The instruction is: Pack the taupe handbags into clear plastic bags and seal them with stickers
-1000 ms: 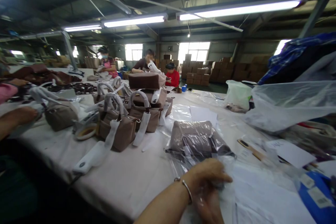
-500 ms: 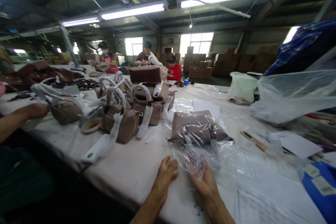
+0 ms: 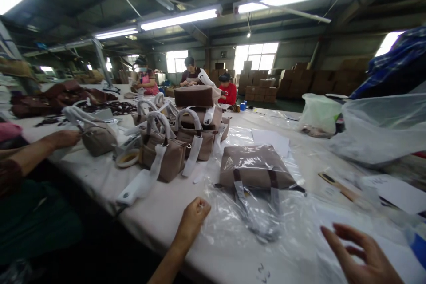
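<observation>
A taupe handbag lies on its side in a clear plastic bag, its two wrapped handles pointing toward me. At the plastic's left edge, my left hand is closed, thumb and fingers pinched together on the film. My right hand is off to the right of the plastic bag, above white papers. Its fingers are apart and bent, and nothing shows in them.
Several taupe handbags with wrapped handles stand left, beside a tape roll and a white device. A co-worker's hand touches another handbag. A wooden-handled brush and translucent plastic sacks lie right.
My hands have moved apart, the left one closing at the film's edge and the right one going far right. The plastic bag's near end now lies spread out, with the handles showing.
</observation>
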`<state>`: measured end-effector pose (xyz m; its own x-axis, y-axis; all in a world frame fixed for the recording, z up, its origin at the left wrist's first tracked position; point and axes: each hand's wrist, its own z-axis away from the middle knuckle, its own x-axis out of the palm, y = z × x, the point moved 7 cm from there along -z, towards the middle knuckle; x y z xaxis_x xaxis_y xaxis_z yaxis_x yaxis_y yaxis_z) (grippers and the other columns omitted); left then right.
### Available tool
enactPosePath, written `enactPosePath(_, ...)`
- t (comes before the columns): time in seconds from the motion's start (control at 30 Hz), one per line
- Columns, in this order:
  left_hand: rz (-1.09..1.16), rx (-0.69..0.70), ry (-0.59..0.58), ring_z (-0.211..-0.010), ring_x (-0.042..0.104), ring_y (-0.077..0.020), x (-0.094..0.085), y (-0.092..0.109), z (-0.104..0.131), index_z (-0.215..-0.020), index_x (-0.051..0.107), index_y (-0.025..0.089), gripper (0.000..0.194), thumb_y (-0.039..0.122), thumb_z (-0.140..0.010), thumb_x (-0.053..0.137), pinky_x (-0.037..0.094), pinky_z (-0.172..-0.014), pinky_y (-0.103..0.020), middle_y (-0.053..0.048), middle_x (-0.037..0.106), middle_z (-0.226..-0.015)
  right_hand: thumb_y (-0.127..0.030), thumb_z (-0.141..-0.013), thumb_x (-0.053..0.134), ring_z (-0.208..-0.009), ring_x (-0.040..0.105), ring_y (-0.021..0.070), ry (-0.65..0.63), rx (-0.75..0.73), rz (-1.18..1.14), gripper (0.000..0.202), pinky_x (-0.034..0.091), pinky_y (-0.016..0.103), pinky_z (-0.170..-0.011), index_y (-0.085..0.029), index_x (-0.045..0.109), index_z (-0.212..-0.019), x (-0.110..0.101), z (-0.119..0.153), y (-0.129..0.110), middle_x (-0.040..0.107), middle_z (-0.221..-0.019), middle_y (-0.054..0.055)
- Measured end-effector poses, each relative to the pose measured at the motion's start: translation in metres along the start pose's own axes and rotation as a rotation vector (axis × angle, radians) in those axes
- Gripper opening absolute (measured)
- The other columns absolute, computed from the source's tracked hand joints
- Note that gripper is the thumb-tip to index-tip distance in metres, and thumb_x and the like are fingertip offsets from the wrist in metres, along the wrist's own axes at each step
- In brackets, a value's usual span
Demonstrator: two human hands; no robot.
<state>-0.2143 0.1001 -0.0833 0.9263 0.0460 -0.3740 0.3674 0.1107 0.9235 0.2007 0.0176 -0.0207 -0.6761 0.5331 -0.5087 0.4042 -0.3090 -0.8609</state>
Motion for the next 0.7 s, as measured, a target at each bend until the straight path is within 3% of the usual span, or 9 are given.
enactPosePath(0.07,-0.125,0.008,0.029,-0.065,0.050,-0.0154,-0.004,0.001,0.001,-0.079,0.055,0.019,0.024,0.043,-0.078,0.051,0.035,-0.061,-0.024,0.003,0.051,-0.066,-0.080,-0.061,0.062,-0.113,0.060,0.0377,0.058,-0.017,0.011,0.094,0.054,0.047,-0.086,-0.017,0.050,-0.131,-0.003,-0.021,-0.006,0.057,-0.133,0.018)
enactPosePath(0.17,-0.262,-0.009,0.005,-0.071,0.056,-0.0170,-0.006,0.003,0.004,-0.084,0.059,0.020,0.018,0.036,-0.079,0.054,0.037,-0.066,-0.023,0.002,0.058,-0.070,-0.077,-0.059,0.060,-0.098,0.067,0.0332,-0.201,0.036,-0.005,0.107,0.057,0.039,-0.070,-0.009,0.040,-0.138,0.035,-0.041,0.004,0.061,-0.124,0.021)
enactPosePath(0.23,-0.335,-0.020,-0.003,-0.072,0.056,-0.0170,-0.013,0.003,0.005,-0.081,0.059,0.020,0.016,0.035,-0.081,0.054,0.036,-0.066,-0.023,0.001,0.060,-0.071,-0.075,-0.058,0.059,-0.074,0.069,0.0294,-0.334,0.053,0.102,0.099,0.053,0.037,-0.058,-0.008,0.048,-0.130,0.053,-0.048,0.022,0.070,-0.101,0.017)
enactPosePath(0.3,-0.387,-0.029,0.011,-0.070,0.055,-0.0166,-0.023,0.002,0.007,-0.076,0.058,0.020,0.016,0.034,-0.083,0.053,0.035,-0.064,-0.022,0.002,0.058,-0.068,-0.074,-0.058,0.059,-0.063,0.067,0.0284,-0.291,0.003,0.234,0.086,0.051,0.039,-0.058,-0.010,0.059,-0.116,0.049,-0.056,0.037,0.071,-0.082,0.012)
enactPosePath(0.4,-0.343,0.004,0.034,-0.067,0.054,-0.0157,-0.030,0.005,0.011,-0.075,0.057,0.020,0.017,0.034,-0.084,0.052,0.036,-0.063,-0.021,0.002,0.055,-0.066,-0.074,-0.057,0.061,-0.076,0.069,0.0316,-0.172,-0.101,0.337,0.064,0.051,0.041,-0.072,-0.018,0.069,-0.086,0.030,-0.059,0.039,0.072,-0.080,0.012)
enactPosePath(0.5,-0.220,-0.028,0.010,-0.059,0.052,-0.0143,-0.026,0.004,0.014,-0.086,0.058,0.020,0.015,0.033,-0.085,0.051,0.035,-0.054,-0.020,0.003,0.055,-0.066,-0.071,-0.057,0.062,-0.078,0.067,0.0303,-0.279,-0.152,0.304,0.049,0.049,0.038,-0.071,-0.023,0.066,-0.061,0.032,-0.048,0.024,0.072,-0.073,0.008)
enactPosePath(0.6,-0.179,-0.075,-0.006,-0.054,0.049,-0.0125,-0.022,0.001,0.015,-0.083,0.058,0.020,0.016,0.032,-0.086,0.049,0.033,-0.047,-0.019,0.004,0.051,-0.062,-0.067,-0.059,0.062,-0.068,0.064,0.0245,-0.292,-0.135,0.104,0.046,0.049,0.033,-0.063,-0.022,0.065,-0.064,0.033,-0.035,0.007,0.070,-0.070,0.005)
enactPosePath(0.7,-0.181,-0.110,0.009,-0.048,0.045,-0.0119,-0.027,-0.004,0.014,-0.074,0.054,0.020,0.020,0.034,-0.087,0.048,0.031,-0.044,-0.019,0.006,0.046,-0.053,-0.069,-0.065,0.057,-0.053,0.057,0.0182,-0.228,-0.027,-0.067,0.050,0.043,0.029,-0.048,-0.020,0.062,-0.075,0.026,-0.035,0.012,0.067,-0.067,0.005)
